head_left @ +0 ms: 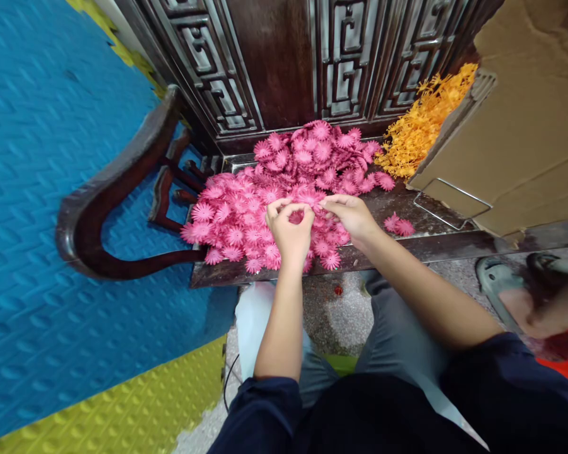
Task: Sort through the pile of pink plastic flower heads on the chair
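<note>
A large heap of pink flower-shaped pieces [236,217] covers the left part of a dark wooden bench [378,252]. Over the heap's front, my left hand [289,230] has its fingers curled, thumb and forefinger tips together in a ring; whatever they pinch is too small to make out. Just to its right, my right hand [353,215] pinches with thumb and forefinger, palm inward, next to a pink piece; its hold is hard to tell from the heap behind. Two loose pink flowers [399,225] lie apart on the bench to the right.
Orange flower pieces [419,126] are piled at the back right, beside a large cardboard sheet [515,126] and a metal wire handle [449,202]. A curved wooden armrest [89,214] is at the left. Another person's sandalled foot [515,302] shows at the right.
</note>
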`<state>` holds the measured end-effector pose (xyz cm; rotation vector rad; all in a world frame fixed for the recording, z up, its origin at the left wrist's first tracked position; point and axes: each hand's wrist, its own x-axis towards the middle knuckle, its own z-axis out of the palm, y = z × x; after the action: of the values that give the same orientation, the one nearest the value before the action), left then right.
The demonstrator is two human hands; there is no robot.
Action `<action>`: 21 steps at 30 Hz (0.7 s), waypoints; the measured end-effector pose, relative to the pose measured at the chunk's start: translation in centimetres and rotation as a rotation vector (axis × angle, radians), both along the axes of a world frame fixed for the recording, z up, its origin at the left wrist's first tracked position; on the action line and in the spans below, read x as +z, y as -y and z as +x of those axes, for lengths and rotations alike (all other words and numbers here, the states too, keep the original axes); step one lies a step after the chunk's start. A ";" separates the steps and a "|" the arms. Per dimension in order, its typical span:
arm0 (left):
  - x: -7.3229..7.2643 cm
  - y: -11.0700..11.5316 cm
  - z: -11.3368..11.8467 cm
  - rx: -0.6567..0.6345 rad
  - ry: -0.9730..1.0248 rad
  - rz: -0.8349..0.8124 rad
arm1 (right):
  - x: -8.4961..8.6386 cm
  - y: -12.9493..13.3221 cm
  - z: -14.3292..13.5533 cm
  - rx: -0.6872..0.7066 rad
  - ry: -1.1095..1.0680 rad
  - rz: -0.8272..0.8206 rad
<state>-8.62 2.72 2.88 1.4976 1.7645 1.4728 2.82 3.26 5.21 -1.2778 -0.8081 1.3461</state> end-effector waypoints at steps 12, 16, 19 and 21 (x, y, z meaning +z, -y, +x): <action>-0.7 -0.3 -0.1 -0.133 0.340 -0.042 | 0.4 0.1 -0.1 0.018 -0.007 -0.042; -0.8 -0.4 -0.2 -0.162 0.441 -0.013 | 0.5 0.1 -0.1 0.023 -0.012 -0.069; -0.8 -0.4 -0.2 -0.161 0.466 -0.010 | 0.6 0.1 -0.1 0.020 -0.022 -0.076; -0.8 -0.3 -0.1 -0.173 0.469 -0.010 | 0.6 0.1 -0.1 0.017 -0.022 -0.077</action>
<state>-8.73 3.06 2.09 1.1445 1.3290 1.5636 2.76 3.20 5.82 -1.3165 -0.7599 1.4145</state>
